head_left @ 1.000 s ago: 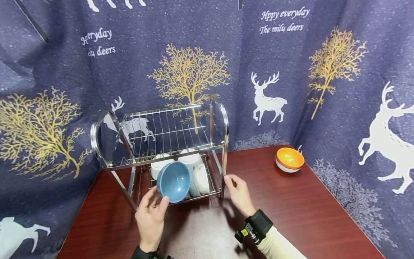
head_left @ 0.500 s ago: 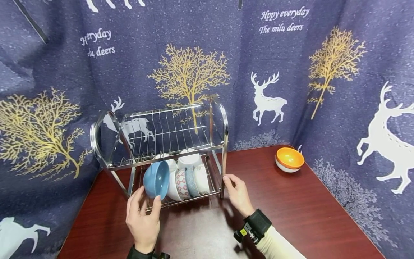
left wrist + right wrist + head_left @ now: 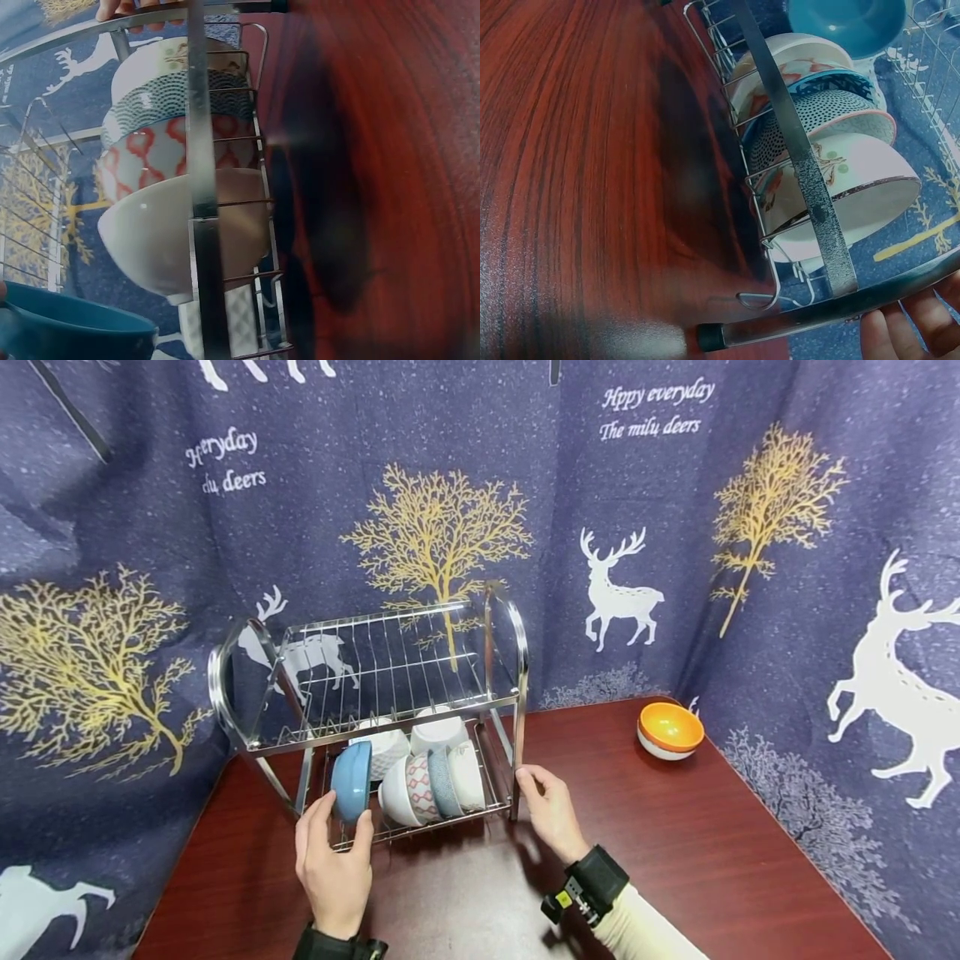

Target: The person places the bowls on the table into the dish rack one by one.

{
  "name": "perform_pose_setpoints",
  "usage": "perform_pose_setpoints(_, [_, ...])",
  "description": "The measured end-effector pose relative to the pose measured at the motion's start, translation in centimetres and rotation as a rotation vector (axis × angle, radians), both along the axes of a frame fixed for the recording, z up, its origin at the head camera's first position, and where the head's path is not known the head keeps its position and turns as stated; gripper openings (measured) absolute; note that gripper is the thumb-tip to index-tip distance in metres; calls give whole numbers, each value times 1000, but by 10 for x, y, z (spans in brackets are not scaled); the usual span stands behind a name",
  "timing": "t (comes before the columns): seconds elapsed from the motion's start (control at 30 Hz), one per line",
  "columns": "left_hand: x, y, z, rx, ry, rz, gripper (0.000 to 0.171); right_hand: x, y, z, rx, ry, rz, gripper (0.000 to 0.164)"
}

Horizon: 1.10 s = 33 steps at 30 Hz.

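My left hand (image 3: 333,870) pinches a blue bowl (image 3: 351,782) between thumb and fingers, tipped on its side at the left of the rack's lower shelf. To its right, a row of tilted bowls leans together: a white bowl (image 3: 395,795), a red-patterned bowl (image 3: 422,787), a blue-grey patterned bowl (image 3: 444,783) and a cream bowl (image 3: 468,777). My right hand (image 3: 553,814) holds the front right leg of the metal dish rack (image 3: 520,735). In the right wrist view, its fingers (image 3: 926,315) lie against the rack's frame.
Behind the row, white bowls (image 3: 438,732) stand upside down on the lower shelf. Bare wires form the upper shelf (image 3: 382,668). At the far right of the brown table (image 3: 637,860), an orange bowl (image 3: 671,727) sits in a white one. A deer-print curtain (image 3: 570,485) hangs behind.
My left hand has carried the blue bowl leftward and turned it from facing me to standing sideways, low in the rack. The row of bowls shows again. My right hand stays on the leg.
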<state>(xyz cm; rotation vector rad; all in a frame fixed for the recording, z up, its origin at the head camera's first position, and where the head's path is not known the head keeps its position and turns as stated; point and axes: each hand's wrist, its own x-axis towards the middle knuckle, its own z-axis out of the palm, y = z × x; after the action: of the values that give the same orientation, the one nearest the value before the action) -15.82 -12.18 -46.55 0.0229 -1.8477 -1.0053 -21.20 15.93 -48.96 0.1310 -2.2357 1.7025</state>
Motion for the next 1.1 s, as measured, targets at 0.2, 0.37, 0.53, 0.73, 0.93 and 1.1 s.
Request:
perform_pose_setpoints(0.2, [-5,-1,-8,10,-96,-5,50,0,0,0,2,30,11,25])
perform_pose_setpoints(0.37, [-8,2,-15,18,-145,-10,50,0,0,-1,13,46,9,27])
perform_pose_setpoints(0.53, [-14,5,-23,-1,-153,9,51,0,1,-1,4,34,10,26])
perform_pose_setpoints(0.73, [-22,8,-33,-28,-168,5,49,-1,1,-2,3,39,17,29])
perform_pose_setpoints(0.93, [-28,13,-39,-34,-193,-9,47,-2,1,-3,5,70,21,25])
perform_pose_setpoints(1.1, [-31,17,-41,-24,-243,4,46,-3,1,-5,5,67,30,25])
